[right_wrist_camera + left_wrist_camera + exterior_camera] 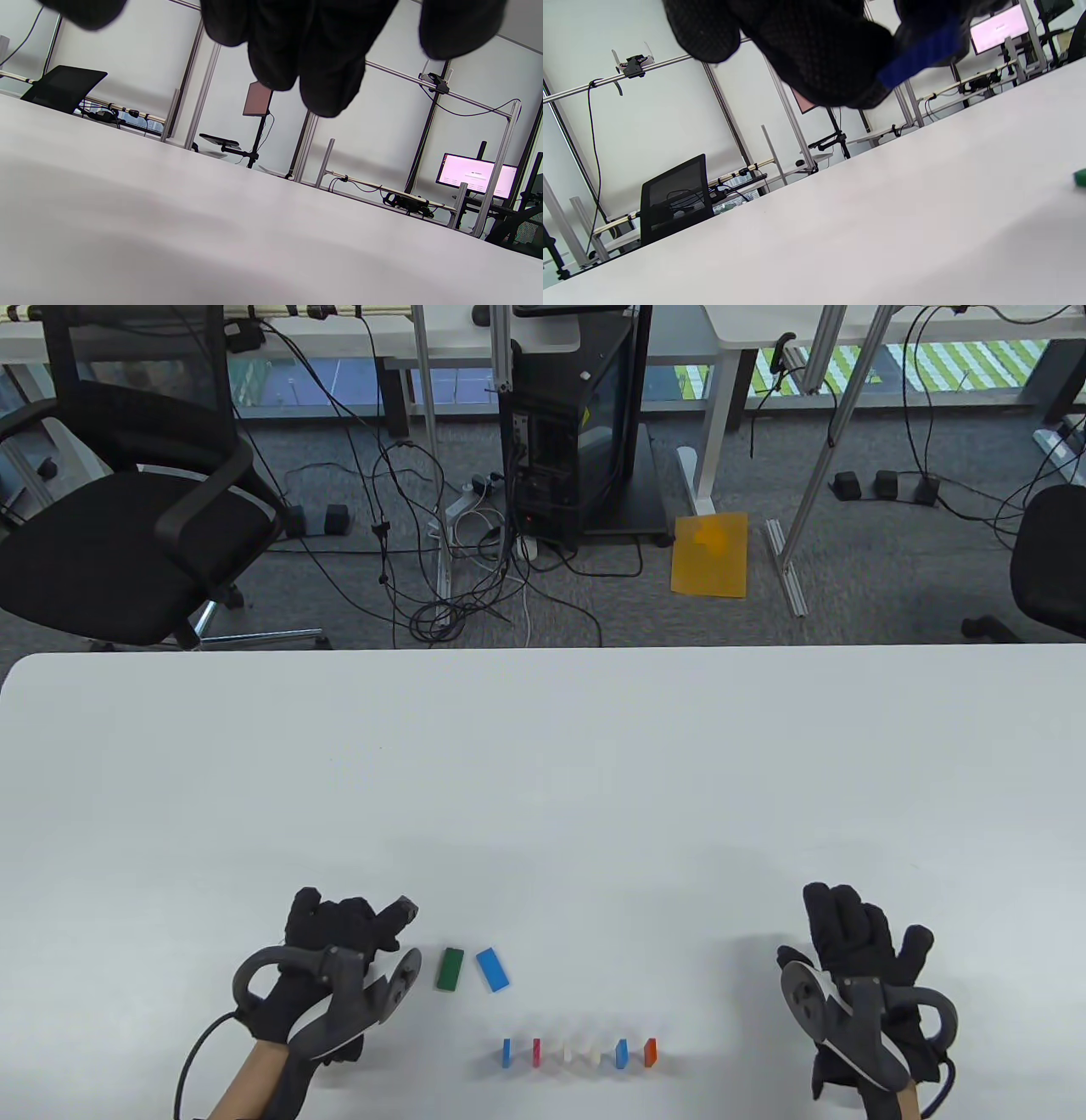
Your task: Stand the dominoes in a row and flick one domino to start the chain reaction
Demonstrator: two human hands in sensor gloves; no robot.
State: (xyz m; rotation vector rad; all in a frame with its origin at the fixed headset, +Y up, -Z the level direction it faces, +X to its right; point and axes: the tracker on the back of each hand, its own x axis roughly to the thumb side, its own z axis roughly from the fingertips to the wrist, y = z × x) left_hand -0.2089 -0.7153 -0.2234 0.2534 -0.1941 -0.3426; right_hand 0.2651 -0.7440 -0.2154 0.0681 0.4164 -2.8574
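**On the near edge of the worktop: six up, two flat, one in our left hand**

Near the front of the worktop (pixel 543 780) we have a short row of standing dominoes (pixel 577 1052), six as far as we can count, running left to right and evenly spaced. Just beyond its left end lie two more, flat: a green domino (pixel 450 968) and a blue domino (pixel 492 969), side by side, long axes pointing roughly away from us, the blue one slightly tilted.

Our left hand (pixel 339 950) sits just left of the green piece, fingers curled. The left wrist view shows a dark blue domino (pixel 918 55) pinched in our fingers (pixel 818 55), clear of the surface. Our right hand (pixel 857 959) hovers well to the right of the row, fingers relaxed and holding nothing.

The row's open left end lies to the right of our left hand and nearer to us, so we judge that hand the better placed to stand the held piece there, face parallel to its neighbours. The flat pair sits between hand and row, so a careless sweep could knock them.
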